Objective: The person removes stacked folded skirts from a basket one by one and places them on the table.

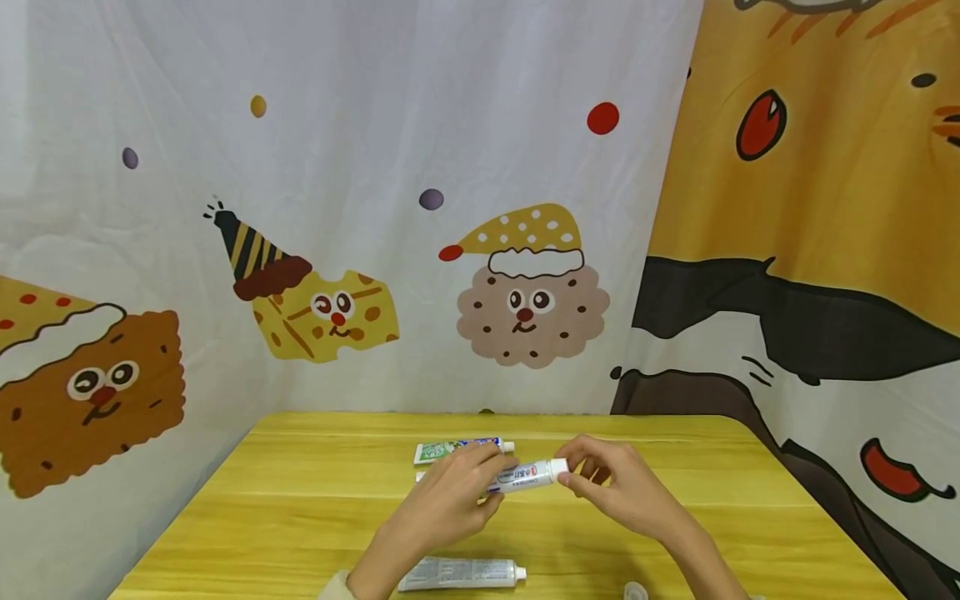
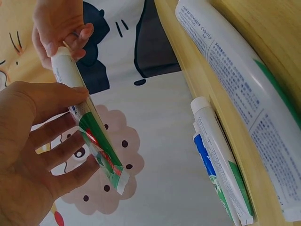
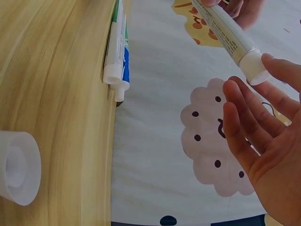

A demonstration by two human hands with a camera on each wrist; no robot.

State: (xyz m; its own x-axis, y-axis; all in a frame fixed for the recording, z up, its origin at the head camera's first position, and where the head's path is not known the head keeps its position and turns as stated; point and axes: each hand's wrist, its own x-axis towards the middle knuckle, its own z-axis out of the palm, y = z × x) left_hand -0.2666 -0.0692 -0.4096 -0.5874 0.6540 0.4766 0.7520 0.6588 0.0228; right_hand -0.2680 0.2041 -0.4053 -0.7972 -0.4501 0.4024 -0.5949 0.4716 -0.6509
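My left hand (image 1: 459,492) grips a white toothpaste tube (image 1: 525,476) with a green and red lower end, holding it above the table. In the left wrist view the thumb lies along the tube (image 2: 70,77) and its crimped end points down past the fingers. The tube's white cap (image 3: 254,68) is pinched between thumb and index finger of my right hand (image 1: 622,487); the other fingers are spread below it. The cap sits on the tube's end.
On the wooden table (image 1: 315,475), a green-and-blue tube (image 1: 453,451) lies at the back beside a white capped tube (image 3: 114,56). A white tube (image 1: 459,573) with its nozzle bare lies at the front. A loose white cap (image 1: 635,592) stands to its right.
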